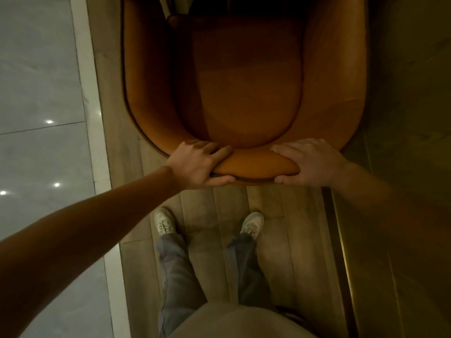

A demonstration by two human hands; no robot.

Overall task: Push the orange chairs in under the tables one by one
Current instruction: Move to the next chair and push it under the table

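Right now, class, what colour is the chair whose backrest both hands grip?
Orange, with darker edge trim; the chair shows best in the head view.

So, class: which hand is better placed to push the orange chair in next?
Left, marginally. The left hand and right hand both grip the orange chair backrest, but the right is blurred, its hold less certain.

A floor of pale wooden planks (214,203) runs beneath the spot where the left hand (197,164) and right hand (310,164) grip the backrest rim of the orange upholstered tub chair (246,98). The chair stands on these planks, ahead of the grip. Behind the grip, a left white sneaker (165,222) and a right white sneaker (252,224) stand apart on the same planks. Left of the grip, a pale stone strip (85,81) borders the planks, with glossy grey tiles (36,93) beyond it.
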